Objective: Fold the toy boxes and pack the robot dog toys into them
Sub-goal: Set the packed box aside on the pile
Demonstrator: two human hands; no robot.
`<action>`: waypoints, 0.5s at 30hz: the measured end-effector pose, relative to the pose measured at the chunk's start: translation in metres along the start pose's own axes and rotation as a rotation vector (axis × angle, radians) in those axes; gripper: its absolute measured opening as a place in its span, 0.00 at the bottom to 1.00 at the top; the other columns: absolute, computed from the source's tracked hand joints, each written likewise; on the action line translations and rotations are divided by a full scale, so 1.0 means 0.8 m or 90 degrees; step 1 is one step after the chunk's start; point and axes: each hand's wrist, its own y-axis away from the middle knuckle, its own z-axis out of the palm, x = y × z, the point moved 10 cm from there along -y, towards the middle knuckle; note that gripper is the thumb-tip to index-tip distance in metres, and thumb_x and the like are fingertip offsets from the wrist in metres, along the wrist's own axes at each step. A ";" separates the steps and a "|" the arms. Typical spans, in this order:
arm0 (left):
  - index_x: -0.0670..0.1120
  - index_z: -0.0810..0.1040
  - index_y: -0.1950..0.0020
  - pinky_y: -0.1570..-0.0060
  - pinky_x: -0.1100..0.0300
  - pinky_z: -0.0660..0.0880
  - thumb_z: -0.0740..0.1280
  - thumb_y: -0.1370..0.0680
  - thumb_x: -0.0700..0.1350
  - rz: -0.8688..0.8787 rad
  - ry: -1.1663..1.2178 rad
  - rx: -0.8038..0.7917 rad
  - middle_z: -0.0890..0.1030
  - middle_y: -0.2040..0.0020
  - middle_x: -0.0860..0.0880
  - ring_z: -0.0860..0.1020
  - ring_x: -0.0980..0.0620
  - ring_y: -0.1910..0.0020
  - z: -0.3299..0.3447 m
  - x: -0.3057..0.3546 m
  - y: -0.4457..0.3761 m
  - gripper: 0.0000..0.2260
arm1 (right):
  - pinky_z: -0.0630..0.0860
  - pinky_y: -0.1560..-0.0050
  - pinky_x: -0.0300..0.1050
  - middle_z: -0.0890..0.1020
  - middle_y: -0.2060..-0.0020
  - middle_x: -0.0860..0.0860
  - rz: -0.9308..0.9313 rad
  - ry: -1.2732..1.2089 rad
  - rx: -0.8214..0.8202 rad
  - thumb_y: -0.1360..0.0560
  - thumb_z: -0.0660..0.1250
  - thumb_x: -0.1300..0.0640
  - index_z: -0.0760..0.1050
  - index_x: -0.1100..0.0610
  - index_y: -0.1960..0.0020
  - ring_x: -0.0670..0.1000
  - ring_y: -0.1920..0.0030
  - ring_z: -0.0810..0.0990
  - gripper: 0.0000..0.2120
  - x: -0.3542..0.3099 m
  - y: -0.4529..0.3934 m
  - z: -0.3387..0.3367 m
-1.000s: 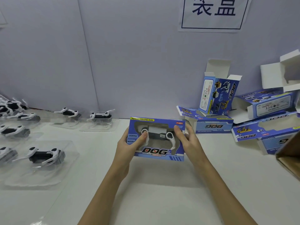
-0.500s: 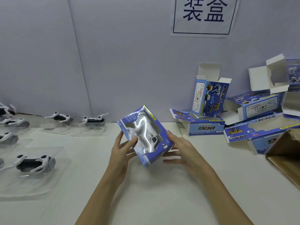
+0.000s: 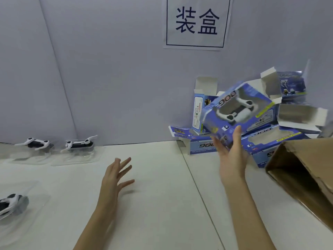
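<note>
A blue windowed toy box (image 3: 239, 109) with a white robot dog inside is tilted in the air at the right. My right hand (image 3: 232, 159) holds it from below, thumb up its front face and fingers under its lower corner. It hangs in front of the pile of empty blue boxes (image 3: 200, 147). My left hand (image 3: 115, 175) hovers over the white table with its fingers spread and holds nothing. Unpacked robot dogs in clear trays lie at the left: two by the wall (image 3: 79, 144) (image 3: 37, 144) and one near the left edge (image 3: 12, 202).
A brown cardboard carton (image 3: 306, 174) lies on its side at the right, its open mouth facing left, just below the held box. Opened empty boxes (image 3: 292, 85) lean on the grey wall behind. A paper sign (image 3: 195, 22) hangs on the wall.
My right hand has carried the packed box up and to the right, away from the table's middle toward the carton. My left hand let go of it and now hangs open.
</note>
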 end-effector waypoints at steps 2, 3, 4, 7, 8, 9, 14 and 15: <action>0.48 0.75 0.33 0.48 0.47 0.81 0.62 0.21 0.66 0.002 -0.006 0.004 0.83 0.35 0.58 0.80 0.58 0.35 -0.002 -0.002 -0.002 0.26 | 0.84 0.50 0.45 0.83 0.40 0.56 -0.077 -0.035 0.056 0.24 0.75 0.42 0.73 0.58 0.33 0.54 0.46 0.88 0.28 -0.024 -0.012 -0.024; 0.47 0.75 0.33 0.47 0.47 0.82 0.62 0.21 0.66 0.002 -0.007 0.003 0.83 0.35 0.58 0.80 0.58 0.34 -0.001 -0.003 -0.003 0.27 | 0.84 0.50 0.46 0.82 0.39 0.55 -0.082 -0.005 0.072 0.25 0.75 0.44 0.69 0.56 0.28 0.53 0.44 0.87 0.32 -0.025 -0.016 -0.032; 0.47 0.75 0.33 0.47 0.47 0.82 0.62 0.21 0.66 0.002 -0.008 0.002 0.83 0.35 0.58 0.80 0.57 0.34 0.000 -0.004 -0.003 0.27 | 0.85 0.51 0.46 0.82 0.41 0.54 -0.063 0.054 0.082 0.25 0.76 0.45 0.68 0.56 0.27 0.52 0.45 0.87 0.33 -0.020 -0.019 -0.038; 0.48 0.78 0.36 0.49 0.48 0.82 0.63 0.21 0.64 0.004 -0.015 0.007 0.83 0.36 0.57 0.80 0.56 0.35 0.003 -0.006 -0.003 0.24 | 0.82 0.57 0.43 0.85 0.48 0.55 0.031 0.263 0.038 0.20 0.73 0.52 0.80 0.59 0.37 0.50 0.53 0.85 0.15 0.018 -0.019 -0.033; 0.49 0.81 0.37 0.48 0.48 0.83 0.63 0.21 0.64 0.000 -0.026 0.008 0.83 0.36 0.57 0.80 0.56 0.35 0.005 -0.006 -0.002 0.22 | 0.81 0.58 0.43 0.86 0.51 0.57 0.052 0.328 0.007 0.19 0.71 0.56 0.82 0.60 0.42 0.50 0.57 0.85 0.09 0.032 -0.015 -0.028; 0.51 0.83 0.38 0.47 0.47 0.82 0.63 0.21 0.63 -0.001 -0.048 0.006 0.83 0.35 0.57 0.79 0.56 0.34 0.006 -0.006 -0.002 0.21 | 0.81 0.58 0.43 0.87 0.53 0.57 0.064 0.394 -0.030 0.18 0.69 0.58 0.83 0.60 0.46 0.50 0.60 0.84 0.06 0.047 -0.011 -0.021; 0.60 0.67 0.24 0.35 0.53 0.72 0.62 0.15 0.55 0.073 -0.281 -0.020 0.80 0.34 0.65 0.77 0.58 0.33 0.020 0.000 0.008 0.19 | 0.77 0.40 0.48 0.84 0.41 0.55 -0.036 0.847 -0.208 0.18 0.66 0.58 0.84 0.58 0.41 0.56 0.43 0.82 0.10 0.127 0.008 0.024; 0.60 0.63 0.21 0.35 0.55 0.70 0.62 0.15 0.55 0.101 -0.351 -0.033 0.78 0.34 0.68 0.77 0.58 0.34 0.027 0.000 0.013 0.22 | 0.75 0.36 0.48 0.78 0.33 0.56 -0.064 0.944 -0.239 0.18 0.66 0.57 0.81 0.59 0.36 0.58 0.36 0.79 0.13 0.141 0.005 0.032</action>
